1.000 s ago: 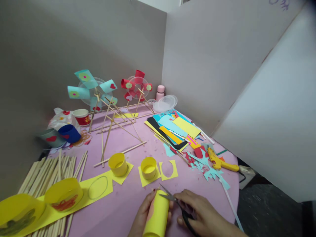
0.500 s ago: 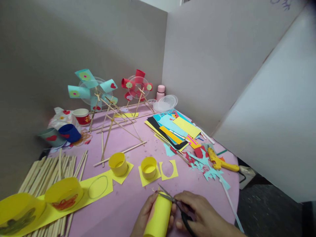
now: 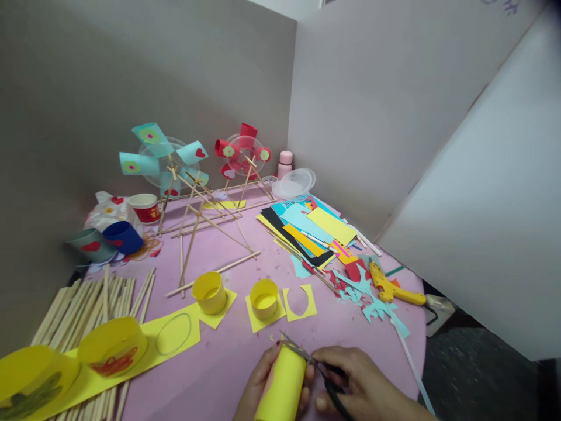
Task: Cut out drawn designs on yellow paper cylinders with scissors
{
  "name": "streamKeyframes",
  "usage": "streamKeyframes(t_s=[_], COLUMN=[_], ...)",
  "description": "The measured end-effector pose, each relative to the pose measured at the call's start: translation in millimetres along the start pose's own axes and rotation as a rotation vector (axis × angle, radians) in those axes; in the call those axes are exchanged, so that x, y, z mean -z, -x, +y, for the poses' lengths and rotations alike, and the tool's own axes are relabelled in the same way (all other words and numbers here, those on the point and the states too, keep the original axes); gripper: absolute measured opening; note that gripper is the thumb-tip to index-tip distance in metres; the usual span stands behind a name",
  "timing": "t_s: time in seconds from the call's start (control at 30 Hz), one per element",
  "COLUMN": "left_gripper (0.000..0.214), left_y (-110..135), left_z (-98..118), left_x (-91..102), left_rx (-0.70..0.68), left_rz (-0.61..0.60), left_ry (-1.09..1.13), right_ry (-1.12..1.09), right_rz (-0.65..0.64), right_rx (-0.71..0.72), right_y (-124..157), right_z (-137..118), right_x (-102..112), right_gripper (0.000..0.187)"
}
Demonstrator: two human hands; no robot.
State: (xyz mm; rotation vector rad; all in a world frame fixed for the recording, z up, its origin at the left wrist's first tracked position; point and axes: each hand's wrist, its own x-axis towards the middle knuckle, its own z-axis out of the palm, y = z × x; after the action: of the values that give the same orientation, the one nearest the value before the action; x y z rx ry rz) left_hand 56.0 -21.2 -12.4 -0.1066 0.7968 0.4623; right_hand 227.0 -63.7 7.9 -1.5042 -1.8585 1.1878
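Observation:
Near the table's front edge, my left hand point(image 3: 258, 374) is wrapped round a yellow paper tube point(image 3: 284, 383) that has a pinkish patch on its side. Black-handled scissors point(image 3: 329, 383) are gripped in my right hand point(image 3: 359, 374), their blades lying across the tube's far end. Just beyond are two small yellow paper cups, a right one point(image 3: 264, 299) and a left one point(image 3: 209, 293), each standing on a yellow paper square. Beside them lies a yellow square with a round cutout point(image 3: 311, 299).
Larger yellow paper rings point(image 3: 113, 345) stand on a yellow strip point(image 3: 175, 334) over wooden sticks point(image 3: 56, 310) at left. Stick frames with a blue pinwheel point(image 3: 153, 140) and a red pinwheel point(image 3: 245, 149) stand behind. Coloured paper point(image 3: 333, 225), scraps point(image 3: 372, 307) and a yellow glue gun point(image 3: 390, 286) lie right.
The scissors' handles and my right hand have shifted slightly, with the blades still at the tube's far end. My left hand keeps its hold, and the rest looks the same.

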Motion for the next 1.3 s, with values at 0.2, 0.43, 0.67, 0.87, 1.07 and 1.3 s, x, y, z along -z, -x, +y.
streamKeyframes(t_s=[0.2,0.43,0.67,0.87,1.07,1.3], left_gripper=[0.049,0.044,0.022,0.009,0.015,0.022], left_y=[-1,-5,-4,-3,-9,-10], left_z=[0,0,-3,-7,-6,-5], left_x=[1.4,3.9,2.4,1.2,5.0,9.5], left_rx=[-0.017,-0.047,-0.134,-0.196,-0.146,-0.117], left_rz=[-0.018,0.003,0.068,0.039,-0.043,-0.067], left_ry=[0.002,0.002,-0.017,-0.067,-0.039,-0.024], right_ry=[-0.037,-0.129,0.206,0.303,0.321,0.338], right_rz=[0.000,-0.005,0.011,-0.008,0.005,0.021], right_rx=[-0.019,-0.044,-0.062,-0.103,-0.091,-0.085], right_y=[-2,-1,4,2,0,1], right_z=[5,12,8,2,4,11], right_x=[-2,0,9,6,3,2], right_gripper=[0.012,0.018,0.040,0.046,0.042,0.035])
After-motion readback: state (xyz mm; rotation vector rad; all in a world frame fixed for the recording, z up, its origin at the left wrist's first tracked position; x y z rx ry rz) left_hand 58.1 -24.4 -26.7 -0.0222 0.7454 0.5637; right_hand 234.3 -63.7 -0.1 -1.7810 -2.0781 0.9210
